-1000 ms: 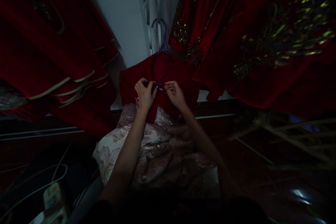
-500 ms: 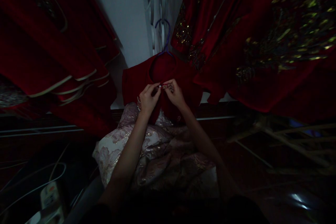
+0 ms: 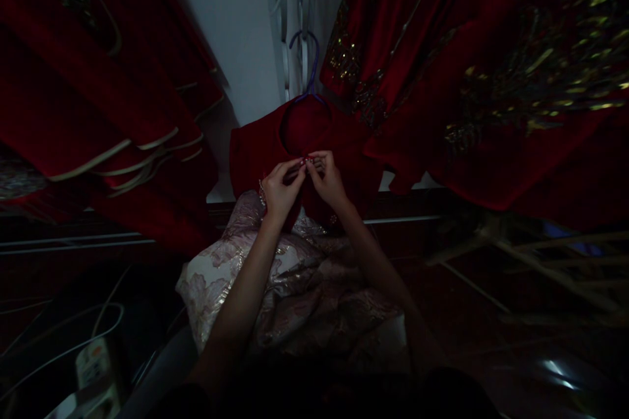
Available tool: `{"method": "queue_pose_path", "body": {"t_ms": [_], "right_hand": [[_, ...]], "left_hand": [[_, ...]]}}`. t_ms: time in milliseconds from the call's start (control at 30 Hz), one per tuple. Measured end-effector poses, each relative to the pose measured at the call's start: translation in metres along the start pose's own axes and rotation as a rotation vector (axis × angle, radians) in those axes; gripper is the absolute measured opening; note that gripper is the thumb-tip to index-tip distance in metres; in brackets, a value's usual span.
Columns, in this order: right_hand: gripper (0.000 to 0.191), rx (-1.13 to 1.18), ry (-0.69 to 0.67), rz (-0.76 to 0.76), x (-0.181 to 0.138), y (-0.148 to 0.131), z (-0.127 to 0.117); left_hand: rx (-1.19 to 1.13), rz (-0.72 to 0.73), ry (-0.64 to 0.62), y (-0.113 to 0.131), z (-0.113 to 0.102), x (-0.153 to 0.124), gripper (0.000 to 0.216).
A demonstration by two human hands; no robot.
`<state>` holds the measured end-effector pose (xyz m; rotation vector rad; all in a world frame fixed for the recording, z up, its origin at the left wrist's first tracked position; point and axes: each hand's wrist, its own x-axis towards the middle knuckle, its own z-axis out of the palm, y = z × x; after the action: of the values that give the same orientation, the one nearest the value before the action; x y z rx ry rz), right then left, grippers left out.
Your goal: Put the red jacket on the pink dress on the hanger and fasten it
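Note:
A small dark red blouse (image 3: 255,147) hangs on a blue hanger (image 3: 309,65) against a white wall. My left hand (image 3: 281,186) and my right hand (image 3: 327,178) meet at its front just below the round neckline. Both pinch the fabric edges with closed fingers, fingertips touching. What sits between the fingertips is too small and dark to make out. A pink floral brocade cloth (image 3: 295,288) lies bunched under my forearms.
Red velvet garments with cream piping (image 3: 113,124) hang at the left. Red fabric with gold embroidery (image 3: 515,78) hangs at the right. White cables and a power strip (image 3: 95,363) lie at the lower left. A pale wooden frame (image 3: 540,255) stands at the right.
My hands came together from slightly apart and now pinch the blouse front at one spot. The small bright object seen between them earlier is hidden.

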<state>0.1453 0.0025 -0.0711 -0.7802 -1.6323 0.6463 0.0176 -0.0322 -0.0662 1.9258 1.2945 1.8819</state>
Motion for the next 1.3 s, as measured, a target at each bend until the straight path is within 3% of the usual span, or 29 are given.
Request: {"method": "queue_pose_path", "body": {"t_ms": [533,1100,1300], "right_hand": [[0.027,-0.004,-0.001,0.022,-0.004,-0.001,-0.005],[0.022,0.027,-0.123,-0.018,0.022,0.007,-0.019],[0.018,0.099,-0.117,0.023,0.021,0.008,-0.021]], "left_hand": [[-0.097,-0.113,-0.05,-0.009,0.004,0.005,0.024],[-0.181,-0.082,-0.383,-0.012,-0.009,0.045,0.019],[-0.22,-0.108,-0.305,-0.017,0.004,0.036,0.022]]}}
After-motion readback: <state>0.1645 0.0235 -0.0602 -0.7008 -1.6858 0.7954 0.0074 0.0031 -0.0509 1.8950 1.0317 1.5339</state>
